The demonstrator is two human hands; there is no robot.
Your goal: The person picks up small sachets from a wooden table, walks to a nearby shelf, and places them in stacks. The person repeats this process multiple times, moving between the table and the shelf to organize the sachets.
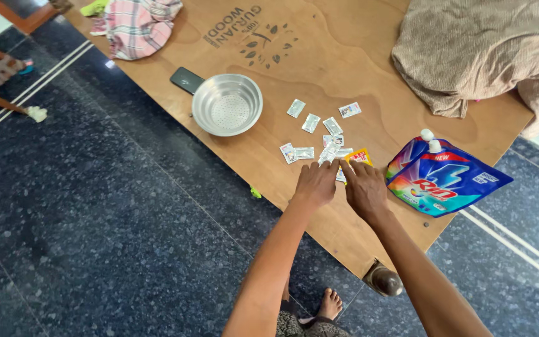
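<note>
Here, two hands work at a heap of small sachets on a wooden board.

The plywood board (319,68) carries a beige blanket (488,50), a blue detergent pouch (444,178) and a steel colander (227,104). The left hand (317,183) and right hand (363,187), fingers bent close together, pinch at the silvery sachets (332,151) heaped near the board's front edge; exactly what each grips cannot be told. More packets lie scattered just beyond.

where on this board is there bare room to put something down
Bare wood lies between the steel bowl and the brown blanket, and along the near edge left of the hands. It is crowded around the small sachets, between the bowl and the blue detergent pouch.
</note>
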